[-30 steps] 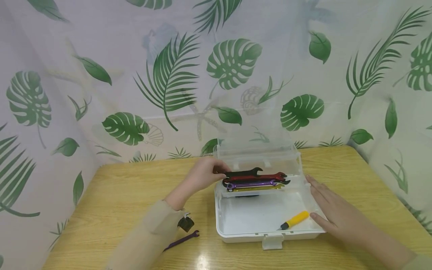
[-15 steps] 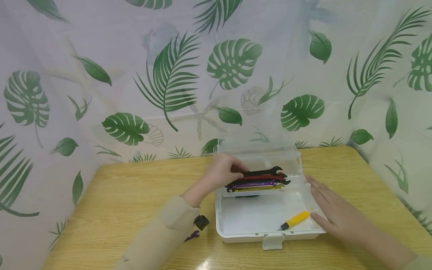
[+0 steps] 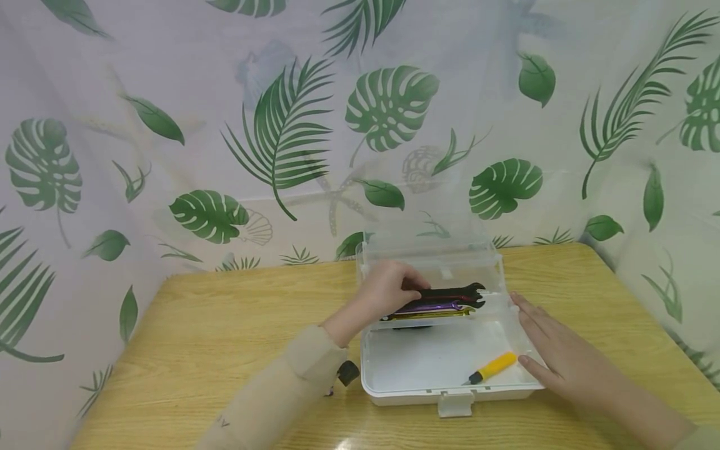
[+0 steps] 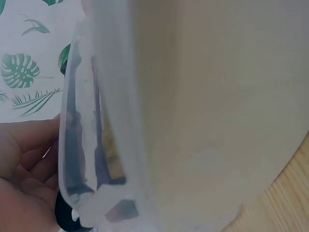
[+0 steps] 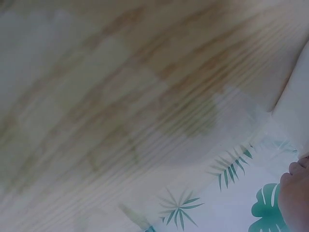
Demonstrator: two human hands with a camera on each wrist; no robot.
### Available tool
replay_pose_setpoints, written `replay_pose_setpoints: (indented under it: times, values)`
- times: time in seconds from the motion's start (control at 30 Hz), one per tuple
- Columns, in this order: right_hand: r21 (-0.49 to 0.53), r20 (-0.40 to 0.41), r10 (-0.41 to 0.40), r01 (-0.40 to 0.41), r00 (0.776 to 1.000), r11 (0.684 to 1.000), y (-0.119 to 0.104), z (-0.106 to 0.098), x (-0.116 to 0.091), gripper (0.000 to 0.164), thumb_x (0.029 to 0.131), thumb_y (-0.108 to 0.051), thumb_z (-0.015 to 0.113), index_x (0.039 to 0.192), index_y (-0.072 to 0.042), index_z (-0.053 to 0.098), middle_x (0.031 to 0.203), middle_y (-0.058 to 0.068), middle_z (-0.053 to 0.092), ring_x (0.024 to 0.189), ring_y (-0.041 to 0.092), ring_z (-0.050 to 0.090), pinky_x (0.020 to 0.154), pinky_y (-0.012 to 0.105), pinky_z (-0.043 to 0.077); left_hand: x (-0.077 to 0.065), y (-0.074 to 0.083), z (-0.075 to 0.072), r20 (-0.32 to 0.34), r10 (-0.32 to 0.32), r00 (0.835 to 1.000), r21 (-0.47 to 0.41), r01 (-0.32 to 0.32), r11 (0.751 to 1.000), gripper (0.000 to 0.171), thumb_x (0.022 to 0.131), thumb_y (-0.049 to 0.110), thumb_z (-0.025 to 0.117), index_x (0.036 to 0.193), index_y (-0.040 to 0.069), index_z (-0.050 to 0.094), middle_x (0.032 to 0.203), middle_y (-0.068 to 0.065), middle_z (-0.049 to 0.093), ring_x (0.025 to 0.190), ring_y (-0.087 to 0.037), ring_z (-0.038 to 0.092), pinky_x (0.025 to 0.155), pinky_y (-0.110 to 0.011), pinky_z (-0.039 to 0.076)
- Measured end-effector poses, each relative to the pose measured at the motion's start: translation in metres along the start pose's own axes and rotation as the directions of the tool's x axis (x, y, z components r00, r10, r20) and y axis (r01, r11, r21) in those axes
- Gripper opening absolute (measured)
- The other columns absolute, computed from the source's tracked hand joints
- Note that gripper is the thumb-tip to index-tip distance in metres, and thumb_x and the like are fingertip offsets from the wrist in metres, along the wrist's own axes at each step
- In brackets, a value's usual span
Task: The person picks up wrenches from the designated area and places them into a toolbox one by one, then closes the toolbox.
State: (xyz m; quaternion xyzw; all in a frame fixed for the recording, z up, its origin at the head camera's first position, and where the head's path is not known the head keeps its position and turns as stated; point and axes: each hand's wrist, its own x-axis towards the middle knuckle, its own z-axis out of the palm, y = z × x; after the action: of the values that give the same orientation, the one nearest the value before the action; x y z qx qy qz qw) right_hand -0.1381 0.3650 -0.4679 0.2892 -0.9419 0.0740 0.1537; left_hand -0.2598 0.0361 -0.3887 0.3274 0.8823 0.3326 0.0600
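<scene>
My left hand reaches into the translucent upper tray of an open white toolbox. Thumb and fingers pinch a black open-end wrench, its forked end pointing right. Below it in the tray lie a purple wrench and a yellow one, with another dark wrench and a bit of red among them. In the left wrist view the tray wall covers part of the same hand. My right hand rests with extended fingers against the box's right side.
A yellow-handled tool with a black collar and pointed tip lies in the box's lower compartment. The clear lid stands raised behind. Leaf-patterned sheeting borders the wooden table. My left sleeve mostly hides a purple wrench on the table.
My left hand has moved right and slightly down over the tray, carrying the black wrench along; it now overlaps most of the red wrench. The right hand stays put.
</scene>
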Motion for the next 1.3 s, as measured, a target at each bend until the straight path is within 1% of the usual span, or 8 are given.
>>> replay_pose_setpoints:
  times: [0.2,0.4,0.53,0.7,0.83,1.03,1.2,1.3]
  values:
    - [0.005,0.006,0.001,-0.001,1.000,1.000,0.001,0.001,-0.001,0.082,0.100,-0.029,0.070,0.164,0.004,0.029,0.180,0.007,0.016,0.160,-0.008,-0.010,0.126,0.008,-0.007,0.003,-0.002,0.006,0.017,0.009,1.000,-0.022,-0.009,1.000,0.017,0.096,-0.002,0.075,0.109,0.005,0.083,0.111,-0.009,0.082,0.106,-0.023,0.077,0.090,-0.025,0.061]
    - [0.010,-0.010,-0.008,0.008,1.000,1.000,0.000,0.000,0.000,0.083,0.099,-0.027,0.071,0.164,0.005,0.030,0.180,0.008,0.017,0.161,-0.007,-0.009,0.127,0.007,-0.006,0.004,-0.001,0.008,-0.003,-0.037,0.999,-0.036,0.037,0.999,0.017,0.097,-0.002,0.072,0.110,0.004,0.083,0.112,-0.010,0.082,0.107,-0.023,0.077,0.092,-0.025,0.061]
    - [0.008,-0.010,-0.007,0.007,1.000,1.000,0.000,-0.001,0.000,0.083,0.099,-0.028,0.071,0.164,0.004,0.030,0.180,0.008,0.017,0.161,-0.006,-0.008,0.127,0.007,-0.005,0.005,-0.002,0.010,-0.022,-0.058,0.998,-0.032,0.057,0.998,0.018,0.098,-0.002,0.071,0.111,0.005,0.082,0.114,-0.009,0.082,0.106,-0.020,0.077,0.090,-0.022,0.060]
    - [0.006,0.039,0.045,-0.045,0.998,0.999,-0.002,-0.002,0.000,0.084,0.101,-0.031,0.069,0.166,0.001,0.027,0.179,0.007,0.019,0.159,-0.010,-0.010,0.124,0.005,-0.008,0.005,-0.002,0.010,-0.043,-0.058,0.997,0.003,0.059,0.998,0.019,0.099,-0.001,0.070,0.112,0.006,0.082,0.114,-0.007,0.082,0.106,-0.019,0.077,0.090,-0.023,0.061]
    - [0.008,0.074,0.080,-0.080,0.994,0.997,-0.003,-0.002,-0.001,0.083,0.103,-0.033,0.066,0.167,-0.001,0.025,0.179,0.009,0.020,0.159,-0.011,-0.009,0.122,0.004,-0.010,0.006,-0.003,0.010,-0.043,-0.066,0.997,0.002,0.066,0.998,0.018,0.100,0.000,0.071,0.113,0.007,0.082,0.115,-0.007,0.082,0.107,-0.020,0.077,0.091,-0.024,0.061]
    - [0.007,0.057,0.061,-0.062,0.996,0.998,-0.001,-0.001,0.000,0.083,0.103,-0.032,0.067,0.167,0.000,0.025,0.179,0.009,0.019,0.159,-0.010,-0.009,0.123,0.004,-0.009,0.004,-0.007,0.009,-0.042,-0.048,0.998,-0.047,0.046,0.998,0.017,0.099,0.002,0.073,0.113,0.006,0.081,0.115,-0.008,0.082,0.106,-0.021,0.077,0.091,-0.023,0.061]
    - [0.003,0.051,0.049,-0.049,0.997,0.999,0.000,0.001,-0.001,0.084,0.102,-0.032,0.068,0.166,0.001,0.026,0.179,0.008,0.018,0.159,-0.010,-0.010,0.123,0.005,-0.010,-0.001,-0.013,0.005,-0.048,-0.027,0.998,-0.078,0.023,0.997,0.016,0.100,0.005,0.073,0.113,0.005,0.081,0.115,-0.009,0.081,0.106,-0.023,0.078,0.091,-0.023,0.061]
    - [0.002,0.057,0.052,-0.052,0.997,0.999,0.001,0.001,-0.002,0.083,0.102,-0.032,0.068,0.166,0.001,0.027,0.180,0.008,0.017,0.158,-0.011,-0.010,0.123,0.005,-0.010,-0.005,-0.016,0.002,-0.045,-0.027,0.999,-0.098,0.022,0.995,0.015,0.100,0.005,0.073,0.113,0.004,0.080,0.115,-0.010,0.081,0.106,-0.024,0.078,0.090,-0.023,0.061]
